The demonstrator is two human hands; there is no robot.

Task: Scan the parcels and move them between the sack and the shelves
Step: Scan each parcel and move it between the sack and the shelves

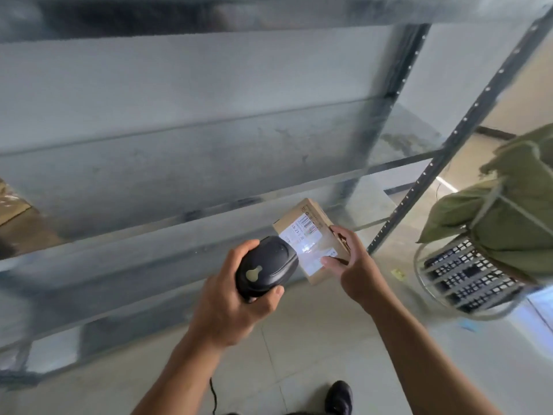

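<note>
A small cardboard parcel (pixel 311 232) is held in the air by the right hand (pixel 351 266), in front of the lower metal shelves (pixel 209 151) and above the tiled floor (pixel 314 339). The right grip is clamped on the parcel's near right edge, with the thumb laid on the top face and the fingers curled round the side. The parcel's long axis runs away from the person toward the shelves. Its white label (pixel 302 235) is turned up, with the barcode at the far end.

A black scanner (pixel 267 266) is clasped in the left hand (pixel 230 304), whose grip is wrapped around the handle. Its nose is pointed right at the parcel, and a bright patch of light is cast on the label. A cable (pixel 213 396) is seen below.

To the right, a green sack (pixel 514 205) is seen over a dark gridded crate (pixel 466 277).
</note>
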